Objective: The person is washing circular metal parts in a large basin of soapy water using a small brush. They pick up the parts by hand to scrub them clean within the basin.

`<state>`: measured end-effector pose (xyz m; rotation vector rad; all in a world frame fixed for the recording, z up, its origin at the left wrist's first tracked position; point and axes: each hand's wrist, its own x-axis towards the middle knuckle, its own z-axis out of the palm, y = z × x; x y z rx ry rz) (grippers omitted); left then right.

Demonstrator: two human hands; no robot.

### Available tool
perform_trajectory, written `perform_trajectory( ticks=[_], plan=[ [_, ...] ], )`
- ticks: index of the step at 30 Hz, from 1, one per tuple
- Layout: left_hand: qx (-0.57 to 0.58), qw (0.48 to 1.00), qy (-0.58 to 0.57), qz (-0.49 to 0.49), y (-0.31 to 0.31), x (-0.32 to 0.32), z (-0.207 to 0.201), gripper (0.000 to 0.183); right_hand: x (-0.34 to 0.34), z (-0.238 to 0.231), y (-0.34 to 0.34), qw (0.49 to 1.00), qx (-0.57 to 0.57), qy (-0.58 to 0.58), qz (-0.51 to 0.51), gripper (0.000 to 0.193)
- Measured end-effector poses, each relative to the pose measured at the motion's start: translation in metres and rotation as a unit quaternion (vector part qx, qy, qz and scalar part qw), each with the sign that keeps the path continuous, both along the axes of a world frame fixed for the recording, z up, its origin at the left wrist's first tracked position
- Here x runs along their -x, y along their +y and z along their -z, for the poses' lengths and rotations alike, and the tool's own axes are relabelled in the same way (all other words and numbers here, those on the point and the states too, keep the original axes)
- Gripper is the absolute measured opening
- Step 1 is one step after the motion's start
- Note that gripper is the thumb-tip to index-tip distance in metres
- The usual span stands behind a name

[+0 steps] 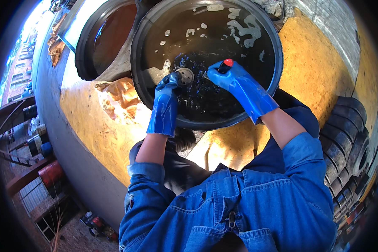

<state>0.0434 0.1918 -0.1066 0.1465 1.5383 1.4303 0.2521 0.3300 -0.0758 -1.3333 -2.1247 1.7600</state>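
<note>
A wide black tub [136, 80] of murky brown liquid with patches of foam stands in front of me. My left hand [167, 90], in a long blue rubber glove, grips a round grey metal part [185, 77] with small holes in its face, over the tub's near left side. Closed around a red-and-black handle [227, 63] is my gloved right hand [235, 80], a little right of the metal part. The working end of that tool is not clear, so its kind stays uncertain. Between the two hands the liquid is rippled and splashing.
Another black tub [80, 63] with reddish-brown liquid sits at the far left. Crumpled brown sheeting [121, 94] lies beside the tubs. Stacked dark round metal parts [342, 134] stand at my right. Left of the ledge, a red drum [51, 174] is visible lower down.
</note>
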Motion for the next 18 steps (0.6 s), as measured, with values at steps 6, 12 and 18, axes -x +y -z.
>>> perform_trajectory(
  ticks=[6,12,18],
  plan=[
    [0.055,0.916,0.284,0.277,0.009,-0.015,-0.03,0.025,0.008,0.012,-0.009,0.986,0.106,0.107,-0.069,0.021],
    [-0.009,0.978,-0.161,0.135,0.01,-0.049,-0.056,0.051,-0.009,-0.04,-0.024,0.924,-0.335,-0.05,-0.175,0.017],
    [-0.076,0.95,-0.279,0.12,-0.005,-0.028,0.013,0.058,0.006,-0.017,-0.046,0.806,-0.544,-0.042,-0.23,0.029]
  ],
)
